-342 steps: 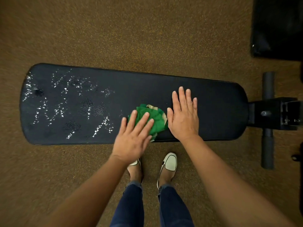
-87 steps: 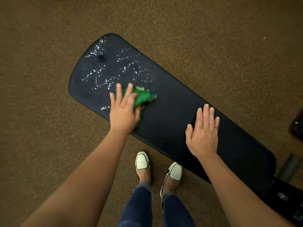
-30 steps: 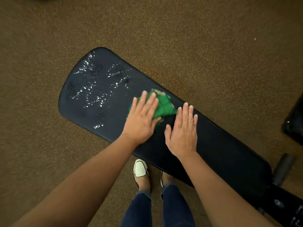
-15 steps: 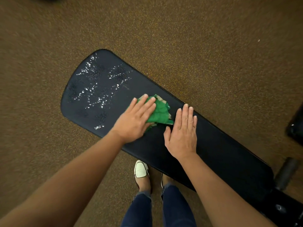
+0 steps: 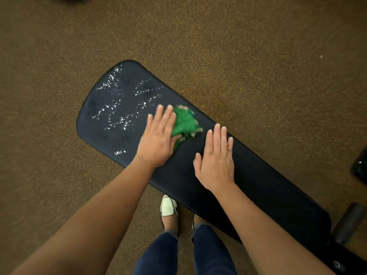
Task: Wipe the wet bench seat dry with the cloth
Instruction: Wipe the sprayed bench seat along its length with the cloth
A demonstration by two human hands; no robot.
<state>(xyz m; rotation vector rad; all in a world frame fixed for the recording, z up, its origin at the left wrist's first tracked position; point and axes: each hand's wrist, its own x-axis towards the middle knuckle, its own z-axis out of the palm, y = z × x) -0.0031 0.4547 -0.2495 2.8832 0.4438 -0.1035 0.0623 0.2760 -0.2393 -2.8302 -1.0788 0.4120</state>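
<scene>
Speckled brown gym flooring [image 5: 258, 46] lies all around the dark padded counter [image 5: 258, 187] we are drying, which runs slantwise away from our feet. Our left hand [image 5: 157, 138] lies flat with its fingers together, pressing the green cloth [image 5: 184, 123] onto the pad rather than pinching it; a bunched part of the cloth shows past the fingertips. Our right hand [image 5: 216, 161] rests just beside the cloth, palm down and fingers spread, holding nothing, only bracing.

Half a second ago the cloth sat closer to the right hand; now the left hand has carried it a little toward the wet end, so its fingertips reach the edge of the water droplets [image 5: 119, 108]. We judge the stroke is heading back into the wet patch. The pad on the right hand's side of the cloth looks dull and dry, while beyond the cloth the rounded end glistens, so much of the work is left.

Our white shoe [image 5: 168, 206] stands just below the counter's near edge, and a black frame bar [image 5: 347, 223] shows at the far dry end. Nothing lies between cloth and droplets.
</scene>
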